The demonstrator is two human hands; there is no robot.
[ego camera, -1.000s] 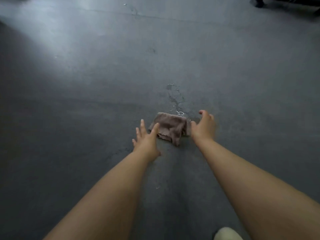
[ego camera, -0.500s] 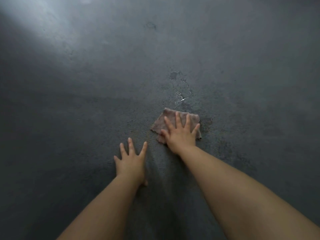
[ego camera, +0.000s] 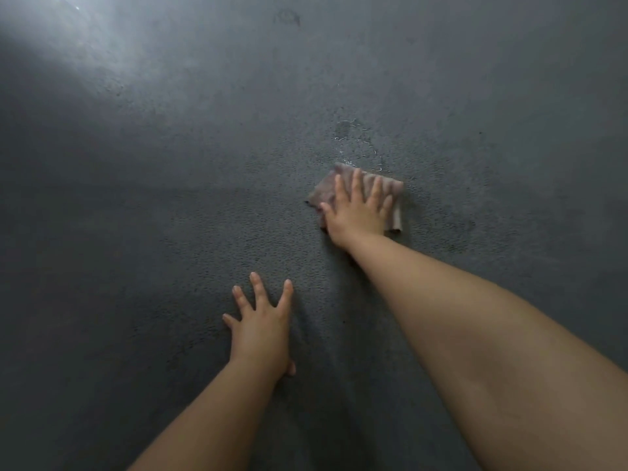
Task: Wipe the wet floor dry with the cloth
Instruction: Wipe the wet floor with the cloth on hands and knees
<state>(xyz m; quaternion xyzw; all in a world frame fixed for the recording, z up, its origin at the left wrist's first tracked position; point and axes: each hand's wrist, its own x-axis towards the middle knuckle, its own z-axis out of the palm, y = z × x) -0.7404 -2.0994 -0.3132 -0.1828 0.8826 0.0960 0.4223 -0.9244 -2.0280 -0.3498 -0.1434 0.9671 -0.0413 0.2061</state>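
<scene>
Brownish cloth (ego camera: 326, 190) under flat right hand (ego camera: 356, 212); left hand (ego camera: 261, 331) splayed on floor (ego camera: 136, 232).

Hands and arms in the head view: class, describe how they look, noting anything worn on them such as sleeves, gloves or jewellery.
Both forearms are bare along their whole visible length: no sleeves show. The left hand and the right hand wear no gloves, and no rings, watch or bracelets can be seen. The fingernails look short and unpainted. No marks stand out in this dim light.
</scene>
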